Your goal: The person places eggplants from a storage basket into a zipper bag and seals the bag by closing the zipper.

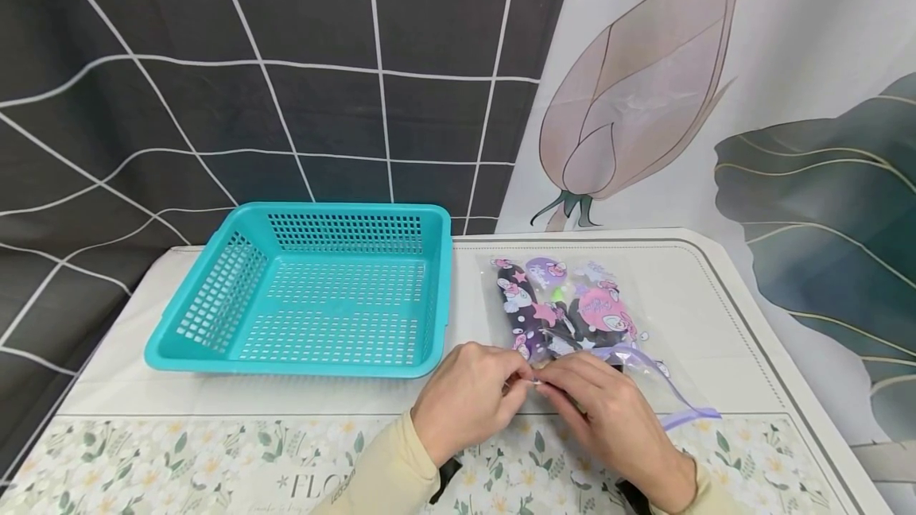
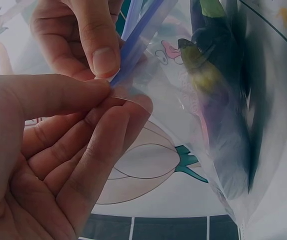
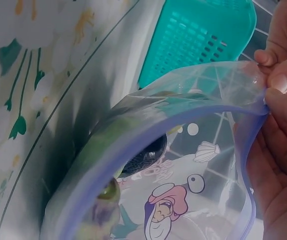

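Observation:
A clear zip bag [image 1: 647, 304] printed with pink and purple cartoon figures lies in front of me. Its purple zip strip [image 1: 644, 356] curves apart, and in the right wrist view the mouth gapes. Dark, elongated things [image 2: 228, 115], one with a yellow-green end, show through the plastic; I cannot tell their kind. At one end of the bag's mouth, my left hand [image 1: 468, 392] pinches the plastic edge between thumb and fingers. My right hand [image 1: 619, 416] pinches the same corner, its fingertips meeting the left ones.
Left of the bag stands a turquoise perforated basket [image 1: 300, 368], with nothing in it. A floral-printed cloth [image 1: 215, 455] covers the near part of the white table [image 1: 723, 324]. Behind hang a dark grid-patterned curtain [image 1: 322, 118] and a flower-printed one [image 1: 644, 86].

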A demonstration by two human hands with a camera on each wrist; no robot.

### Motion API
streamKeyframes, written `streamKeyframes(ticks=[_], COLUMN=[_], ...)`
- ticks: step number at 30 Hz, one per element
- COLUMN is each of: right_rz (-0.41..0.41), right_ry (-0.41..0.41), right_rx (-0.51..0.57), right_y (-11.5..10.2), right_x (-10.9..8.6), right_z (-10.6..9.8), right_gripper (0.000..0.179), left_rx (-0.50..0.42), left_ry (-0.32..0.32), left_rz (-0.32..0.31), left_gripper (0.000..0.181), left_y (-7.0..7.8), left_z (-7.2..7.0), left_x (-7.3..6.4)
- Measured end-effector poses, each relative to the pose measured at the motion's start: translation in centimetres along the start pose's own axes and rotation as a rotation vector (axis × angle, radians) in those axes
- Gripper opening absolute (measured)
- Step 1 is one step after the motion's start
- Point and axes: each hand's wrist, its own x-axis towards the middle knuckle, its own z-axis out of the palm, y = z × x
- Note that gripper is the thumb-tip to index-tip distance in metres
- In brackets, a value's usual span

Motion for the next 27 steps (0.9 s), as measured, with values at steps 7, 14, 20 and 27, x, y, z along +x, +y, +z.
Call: streamKeyframes(ticks=[7,14,20,27], right_rz=[0.006,0.001,-0.004,-0.022], right_ry=[-0.014,-0.016,-0.012,0.02], right_rx=[0.001,0.006,0.011,-0.001], right_y=[0.08,0.13,0.11,0.16], right_x=[-0.06,-0.05,0.03,0.11], right_z=[-0.12,-0.15,-0.2,-0.14], right_gripper=[0.027,0.026,0.025,0.029], left_rx=[-0.004,-0.01,-0.016,-0.02], left_ry=[0.01,0.021,0.034,0.038], left_rz=[0.012,0.018,0.024,0.025], left_gripper=[0.005,0.005,0.005,0.005], left_y=[-0.06,-0.03,-0.04,-0.08], left_z=[0.09,0.1,0.11,0.1], left_x=[0.05,0.05,0.06,-0.01])
